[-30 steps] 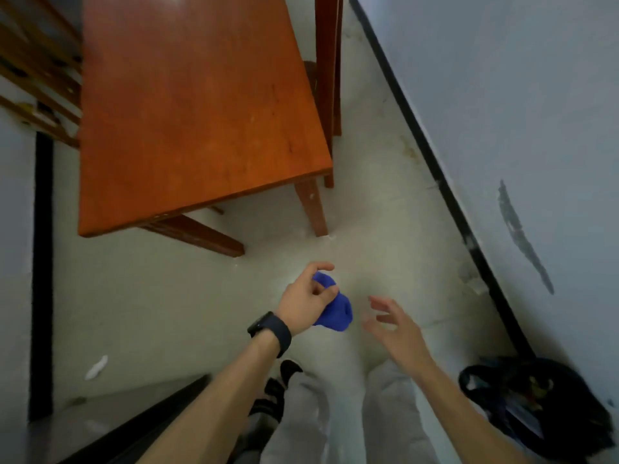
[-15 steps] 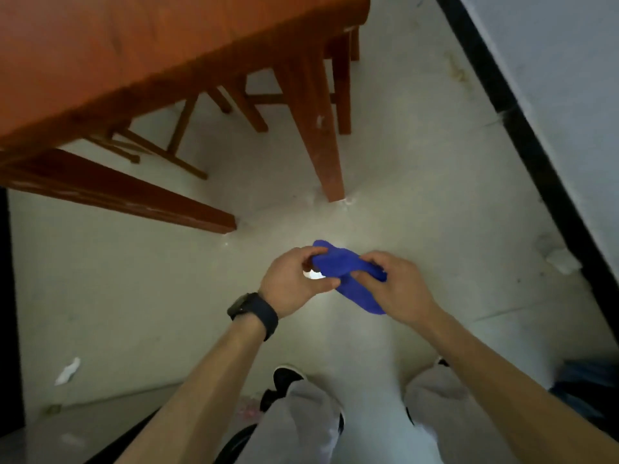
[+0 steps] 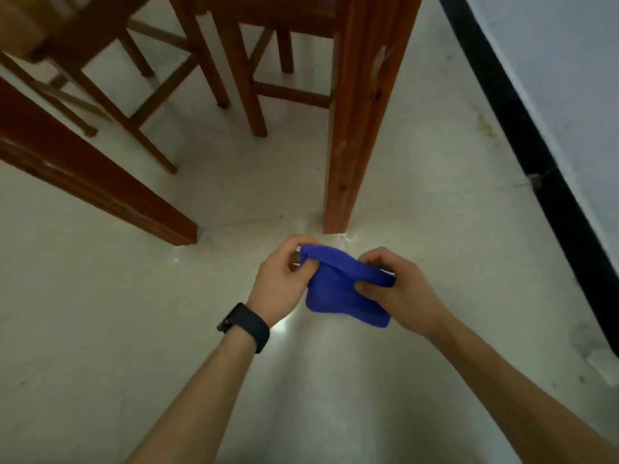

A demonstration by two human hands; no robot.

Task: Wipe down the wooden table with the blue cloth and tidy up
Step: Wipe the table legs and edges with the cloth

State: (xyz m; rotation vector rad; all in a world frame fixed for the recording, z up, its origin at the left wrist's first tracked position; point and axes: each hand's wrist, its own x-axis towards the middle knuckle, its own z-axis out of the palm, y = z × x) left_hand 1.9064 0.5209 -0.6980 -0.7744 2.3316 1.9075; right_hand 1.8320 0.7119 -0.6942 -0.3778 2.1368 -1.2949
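The cloth (image 3: 341, 289) was in the centre of the frame, slightly below the middle. It was held in the air above the floor (image 3: 100, 329), and in the picture it lay just below the foot of the table leg (image 3: 355, 128).

**Change over the last second**
- One second before, the left hand (image 3: 281, 283) alone held the cloth as a tight ball. The right hand (image 3: 398, 296) was apart from it with its fingers spread.
- Half a second before, the right hand had closed on the far side of the cloth.
- At this moment the cloth was drawn out between the two hands as a partly opened sheet, and its lower edge hung free.
- The view had dropped. The table top, seen at the upper left a second before, was out of the frame. Only the table leg, a dark rail (image 3: 83, 172) at the left and chair legs (image 3: 234, 78) across the top remained.

**Grip state**
- Left hand: thumb and fingers pinched the upper left corner of the cloth. A watch (image 3: 246, 326) sat on that wrist.
- Right hand: fingers curled over the upper right edge, thumb pressed on the front of the cloth.

**Meaning for the task**
The cloth was probably being unfolded to give a flat wiping face. It touched no part of the table, so this was most likely preparation. The next step would call for raising the cloth to the table top.
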